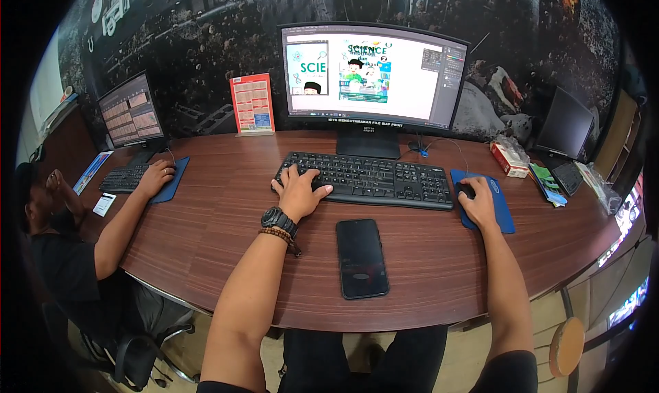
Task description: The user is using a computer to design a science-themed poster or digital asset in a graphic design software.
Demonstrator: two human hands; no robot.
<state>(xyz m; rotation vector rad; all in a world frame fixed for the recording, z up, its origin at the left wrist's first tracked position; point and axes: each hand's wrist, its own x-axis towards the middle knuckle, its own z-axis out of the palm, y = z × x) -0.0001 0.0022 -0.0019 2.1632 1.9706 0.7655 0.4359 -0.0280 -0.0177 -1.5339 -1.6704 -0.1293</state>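
Head cam: your left hand [300, 190] lies flat, fingers loosely spread over the left end of the black keyboard [368, 179], which runs left to right just near the monitor [374, 77]. Your right hand [478, 199] is cupped over the mouse [466, 188] on the blue pad [501, 211], right beside the keyboard's right end. The dark phone [362, 258] sits nearer you, between your arms, long axis pointing away.

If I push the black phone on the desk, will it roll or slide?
The black phone would likely slide, not roll: it lies flat and thin on the smooth wooden desk. Its glossy face looks slippery and probably breakable if it goes over the near edge.
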